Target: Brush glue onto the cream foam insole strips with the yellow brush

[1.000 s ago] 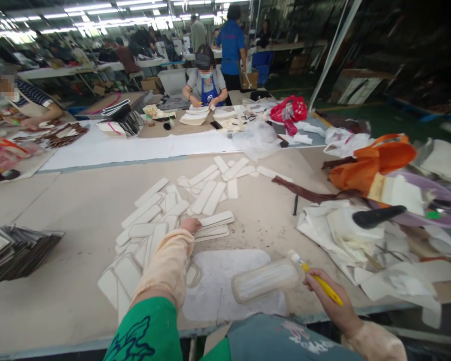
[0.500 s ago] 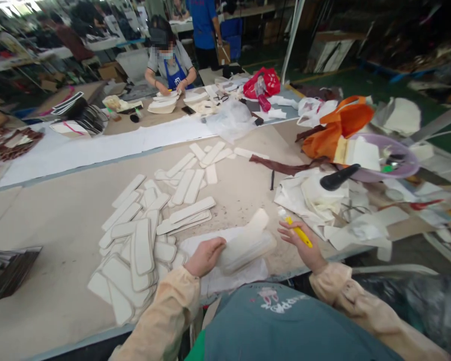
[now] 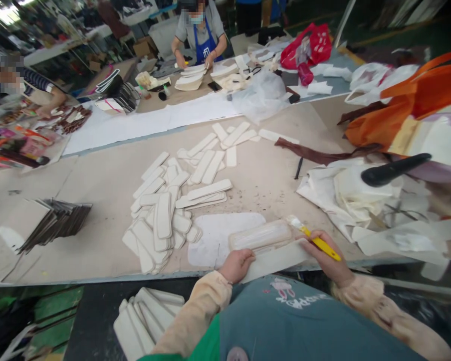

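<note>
My left hand (image 3: 237, 265) pinches the left end of a pale flat strip (image 3: 278, 259) at the table's near edge. In my right hand (image 3: 332, 258) is a yellow-handled brush (image 3: 325, 244), its pale bristles pointing up and left. The fingers of that hand also meet the strip's right end. Just beyond the strip lies a rounded panel (image 3: 261, 235) with a glossy whitish middle. It rests partly over a white sheet (image 3: 210, 233). To the left, many similar cream pieces (image 3: 163, 215) lie in an overlapping heap.
More cream pieces (image 3: 146, 321) sit on a dark surface below the table edge. At left stands a dark-edged stack (image 3: 56, 223). A white container (image 3: 372, 183) with a black handle, cloth scraps and an orange bag (image 3: 409, 115) crowd the right. A co-worker (image 3: 201, 40) works opposite.
The strip has come down toward me, clear of the panel, and is now held between both hands. My right hand has moved right and down with the brush. The view has shifted.
</note>
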A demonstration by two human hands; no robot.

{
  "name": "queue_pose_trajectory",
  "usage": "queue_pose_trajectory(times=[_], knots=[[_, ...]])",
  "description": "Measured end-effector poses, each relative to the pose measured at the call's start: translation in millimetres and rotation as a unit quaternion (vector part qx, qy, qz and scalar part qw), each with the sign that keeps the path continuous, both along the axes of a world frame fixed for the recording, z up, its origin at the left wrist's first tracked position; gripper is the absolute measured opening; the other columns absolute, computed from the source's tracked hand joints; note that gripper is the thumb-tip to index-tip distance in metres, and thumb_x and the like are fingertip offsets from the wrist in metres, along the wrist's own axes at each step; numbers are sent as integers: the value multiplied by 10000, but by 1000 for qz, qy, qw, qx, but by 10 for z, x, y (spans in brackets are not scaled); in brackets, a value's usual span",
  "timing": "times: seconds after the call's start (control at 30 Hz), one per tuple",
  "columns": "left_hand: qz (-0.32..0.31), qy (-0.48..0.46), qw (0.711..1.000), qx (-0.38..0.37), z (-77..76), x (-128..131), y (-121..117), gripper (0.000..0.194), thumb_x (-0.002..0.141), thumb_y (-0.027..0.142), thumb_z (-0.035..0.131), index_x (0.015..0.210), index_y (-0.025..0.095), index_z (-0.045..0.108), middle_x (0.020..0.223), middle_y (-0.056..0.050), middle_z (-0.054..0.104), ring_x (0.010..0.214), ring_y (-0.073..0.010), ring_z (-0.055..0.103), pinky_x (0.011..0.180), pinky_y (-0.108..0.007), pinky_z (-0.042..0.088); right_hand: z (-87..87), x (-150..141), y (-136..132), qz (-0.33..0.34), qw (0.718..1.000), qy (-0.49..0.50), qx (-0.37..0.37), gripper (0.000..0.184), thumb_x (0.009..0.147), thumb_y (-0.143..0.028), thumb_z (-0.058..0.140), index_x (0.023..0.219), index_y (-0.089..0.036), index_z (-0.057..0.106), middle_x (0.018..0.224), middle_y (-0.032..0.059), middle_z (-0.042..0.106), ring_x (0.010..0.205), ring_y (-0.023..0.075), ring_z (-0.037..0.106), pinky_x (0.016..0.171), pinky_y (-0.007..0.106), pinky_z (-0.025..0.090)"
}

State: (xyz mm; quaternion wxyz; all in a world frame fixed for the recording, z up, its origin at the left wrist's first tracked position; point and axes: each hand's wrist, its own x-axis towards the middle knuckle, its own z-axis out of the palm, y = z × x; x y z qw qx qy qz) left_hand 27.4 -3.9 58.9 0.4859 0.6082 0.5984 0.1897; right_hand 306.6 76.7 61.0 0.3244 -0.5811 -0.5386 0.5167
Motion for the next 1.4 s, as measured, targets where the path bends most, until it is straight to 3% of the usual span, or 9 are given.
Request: queue_pose_trajectory(times=[0.1, 0.27, 0.37, 0.5, 0.73, 0.9, 1.03, 1.17, 1.4], knots=[[102, -95, 987, -77, -98, 20, -143, 236, 806, 383, 539, 865, 171, 624, 681, 3, 608, 644, -127, 540, 636, -247, 430, -37, 9, -6, 28, 998, -43, 29, 292, 749, -436, 659, 873, -236, 487, 853, 18, 663, 754, 184, 604, 684, 273, 477], [300, -283, 882, -226, -277, -31, -426, 473, 572, 502, 729, 835, 148, 561, 662, 1, 597, 574, -117, 552, 556, -245, 448, -211, 46, 61, 39, 991, -100, 82, 271, 756, -447, 649, 850, -234, 511, 789, -4, 625, 710, 169, 575, 643, 259, 452], [372, -186, 888, -195, -395, -94, -421, 418, 580, 476, 708, 789, 148, 555, 643, -7, 601, 563, -125, 564, 550, -259, 464, -337, 7, 149, 62, 985, -121, 107, 275, 758, -460, 644, 836, -231, 512, 736, -15, 593, 664, 160, 557, 615, 258, 439], [415, -49, 899, -129, -559, -217, -167, 247, 634, 346, 671, 743, 170, 536, 538, 46, 533, 508, -101, 513, 523, -220, 406, -448, -127, 308, 77, 976, -146, 143, 281, 782, -490, 600, 813, -227, 504, 684, -24, 552, 608, 148, 528, 592, 259, 421], [415, 75, 904, -69, -688, -364, 69, 156, 735, 302, 594, 825, 175, 584, 624, 32, 577, 604, -113, 566, 618, -231, 427, -476, -326, 478, 94, 973, -148, 149, 308, 788, -523, 571, 799, -224, 499, 673, -26, 538, 595, 147, 519, 597, 261, 414], [384, 93, 916, -71, -734, -428, -75, 335, 716, 294, 630, 1020, 156, 600, 828, -16, 620, 632, -103, 575, 683, -253, 467, -552, -349, 468, 52, 978, -144, 140, 326, 762, -536, 595, 796, -224, 510, 689, -23, 544, 611, 149, 514, 598, 259, 413], [309, 96, 943, -73, -792, -428, -140, 562, 652, 253, 700, 1183, 159, 543, 982, -43, 592, 630, -80, 569, 720, -256, 488, -625, -352, 467, 39, 979, -144, 135, 335, 759, -548, 589, 791, -224, 512, 695, -18, 540, 620, 156, 516, 598, 264, 413], [260, 119, 955, -75, -819, -414, -117, 545, 700, 266, 676, 1214, 157, 535, 965, -43, 576, 632, -81, 553, 743, -265, 490, -650, -370, 483, 37, 981, -148, 120, 321, 755, -527, 607, 793, -226, 503, 672, -30, 520, 594, 148, 499, 589, 261, 405], [243, 144, 957, -61, -843, -417, -96, 479, 734, 265, 655, 1201, 204, 568, 901, -15, 580, 630, -86, 532, 731, -255, 475, -668, -367, 484, 42, 980, -152, 122, 296, 773, -510, 593, 795, -232, 494, 679, -33, 521, 607, 150, 504, 607, 265, 405]])
